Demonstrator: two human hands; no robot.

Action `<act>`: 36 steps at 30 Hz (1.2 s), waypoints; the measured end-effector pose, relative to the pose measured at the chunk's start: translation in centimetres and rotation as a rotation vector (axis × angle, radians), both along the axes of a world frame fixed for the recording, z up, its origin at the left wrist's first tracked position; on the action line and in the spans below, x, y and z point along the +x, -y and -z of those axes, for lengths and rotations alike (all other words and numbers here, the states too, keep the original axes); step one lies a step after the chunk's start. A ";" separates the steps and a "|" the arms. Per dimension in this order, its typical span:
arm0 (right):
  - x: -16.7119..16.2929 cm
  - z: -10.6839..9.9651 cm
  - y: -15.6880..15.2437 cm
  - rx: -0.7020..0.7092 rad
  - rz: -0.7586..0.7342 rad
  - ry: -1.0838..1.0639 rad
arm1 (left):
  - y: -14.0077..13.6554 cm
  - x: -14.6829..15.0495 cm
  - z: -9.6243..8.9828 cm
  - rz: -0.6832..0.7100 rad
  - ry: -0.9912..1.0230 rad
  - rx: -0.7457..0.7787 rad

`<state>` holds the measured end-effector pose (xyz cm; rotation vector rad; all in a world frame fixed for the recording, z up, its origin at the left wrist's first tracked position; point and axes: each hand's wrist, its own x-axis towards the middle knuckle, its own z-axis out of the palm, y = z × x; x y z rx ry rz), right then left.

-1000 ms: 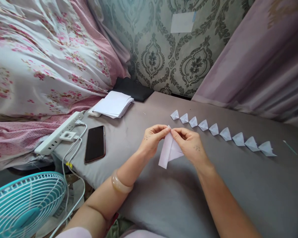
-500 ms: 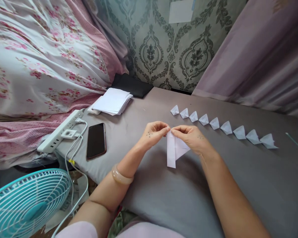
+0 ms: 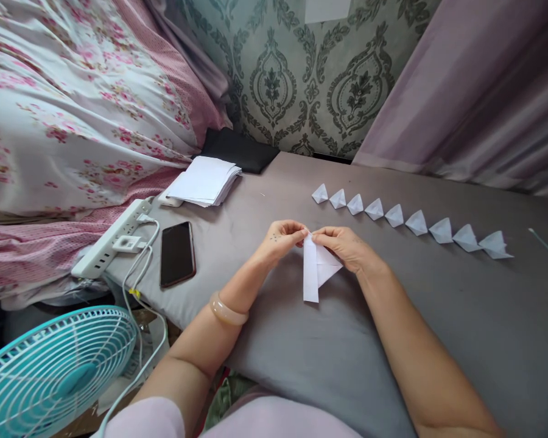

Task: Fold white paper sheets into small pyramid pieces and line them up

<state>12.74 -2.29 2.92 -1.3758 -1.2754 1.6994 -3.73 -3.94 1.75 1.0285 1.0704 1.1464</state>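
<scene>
One power strip (image 3: 101, 252) holds plugs (image 3: 126, 244); left hand (image 3: 279, 240) and right hand (image 3: 344, 245) pinch folded paper (image 3: 311, 274) between their fingers (image 3: 298, 226).

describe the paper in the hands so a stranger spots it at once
On the big grey cover, find the row of small folded papers on the right. Nearer the person, the left hand and right hand pinch the top of a white sheet. Unlike the row's little peaked shapes, it has a long straight strip with a triangular flap beside it.

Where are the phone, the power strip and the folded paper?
Phone (image 3: 178, 254), head view, middle of its dark screen.
Power strip (image 3: 109, 240), head view, middle of its white body.
Folded paper (image 3: 311, 267), head view, its narrow strip.
</scene>
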 end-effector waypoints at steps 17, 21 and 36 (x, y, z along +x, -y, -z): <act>1.3 0.8 -1.1 -0.138 0.006 -0.162 | 0.5 -0.1 -0.3 0.204 -0.518 0.809; 1.7 1.3 -1.1 -0.161 -0.005 -0.136 | 1.2 0.5 -0.6 0.215 -0.466 0.742; 2.0 -3.0 -0.2 0.426 0.051 -0.135 | 1.7 2.5 -0.5 -0.067 0.102 0.097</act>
